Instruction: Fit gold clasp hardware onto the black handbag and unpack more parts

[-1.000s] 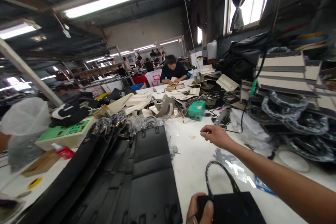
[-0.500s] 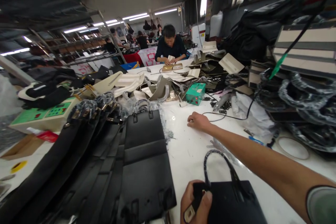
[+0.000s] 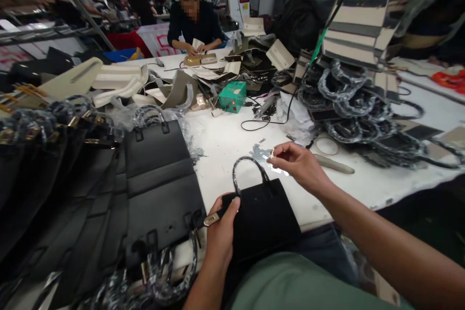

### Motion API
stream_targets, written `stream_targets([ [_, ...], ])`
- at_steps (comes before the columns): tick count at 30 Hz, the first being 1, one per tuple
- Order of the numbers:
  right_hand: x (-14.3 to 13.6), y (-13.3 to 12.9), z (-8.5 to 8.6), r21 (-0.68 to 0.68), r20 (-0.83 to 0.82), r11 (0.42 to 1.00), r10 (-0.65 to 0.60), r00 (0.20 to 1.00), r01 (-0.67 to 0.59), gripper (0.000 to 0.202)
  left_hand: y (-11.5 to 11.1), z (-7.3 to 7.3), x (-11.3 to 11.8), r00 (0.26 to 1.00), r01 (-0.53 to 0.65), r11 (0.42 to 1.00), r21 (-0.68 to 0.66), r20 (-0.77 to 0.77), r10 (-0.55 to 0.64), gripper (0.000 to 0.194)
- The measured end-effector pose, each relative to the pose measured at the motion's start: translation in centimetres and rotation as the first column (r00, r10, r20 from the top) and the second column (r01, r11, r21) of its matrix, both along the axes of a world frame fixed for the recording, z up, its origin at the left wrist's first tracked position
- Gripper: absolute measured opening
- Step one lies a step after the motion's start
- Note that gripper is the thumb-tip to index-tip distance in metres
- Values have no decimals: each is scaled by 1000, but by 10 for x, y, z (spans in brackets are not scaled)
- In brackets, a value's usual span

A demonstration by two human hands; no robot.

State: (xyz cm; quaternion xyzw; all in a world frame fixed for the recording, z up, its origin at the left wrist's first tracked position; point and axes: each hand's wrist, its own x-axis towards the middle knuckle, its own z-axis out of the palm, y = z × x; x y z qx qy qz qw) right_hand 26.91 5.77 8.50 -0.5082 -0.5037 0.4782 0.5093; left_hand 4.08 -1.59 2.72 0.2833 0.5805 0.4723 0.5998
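Note:
A black handbag [image 3: 263, 218] with a plastic-wrapped handle leans at the table's front edge by my lap. My left hand [image 3: 222, 218] is closed on its upper left corner, thumb on top, beside a strap with a gold-coloured metal end [image 3: 211, 219]. Above and right of the bag, my right hand [image 3: 290, 159] pinches a small shiny metal piece [image 3: 272, 153]. Below those fingertips, small metal plates [image 3: 278, 170] lie scattered on the white table [image 3: 218, 138].
Flat black bag panels [image 3: 160, 179] and wrapped handles fill the left side. A green box [image 3: 232, 97] with a cable stands mid-table. Wrapped bags [image 3: 348, 101] are stacked at right, near a tape roll [image 3: 326, 146]. Across the table, a person [image 3: 194, 24] handles beige pieces.
The view has tilted down and turned right. My right hand has drawn back toward the handbag and now shows a small metal piece between its fingertips. My left hand still holds the bag.

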Motion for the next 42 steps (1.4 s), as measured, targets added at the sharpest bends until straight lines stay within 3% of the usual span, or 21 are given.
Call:
stream_targets([
  [4, 5, -44, -13, -74, -46, 995, -66, 997, 63, 36, 2, -4, 1, 997, -70, 997, -20, 38, 71, 36],
  [9, -6, -56, -22, -123, -94, 992, -29, 995, 18, 35, -1, -3, 4, 998, -55, 997, 58, 31, 54, 36],
  [13, -18, -61, -26, -39, 59, 999, -5, 998, 7, 29, -6, 1, 6, 998, -63, 993, 98, -23, 65, 35],
  [18, -24, -52, -37, 133, 282, 974, -213, 936, 182, 34, -8, 2, 7, 997, -68, 991, 118, -38, 73, 31],
  [24, -37, -39, -52, 271, 541, 961, -198, 817, 53, 19, -7, -1, 7, 999, -41, 990, 135, -15, 44, 28],
  [31, -31, -40, -61, 369, 426, 924, -263, 866, 100, 14, -7, 0, 7, 999, -50, 992, 113, -11, 51, 29],
  [39, -29, -50, -52, 260, 262, 917, -368, 892, 303, 16, -7, -2, 7, 998, -53, 991, 121, -18, 56, 27],
  [42, -23, -60, -36, 134, 157, 977, -189, 969, 169, 21, -7, -1, 7, 997, -60, 991, 119, -37, 65, 26],
])
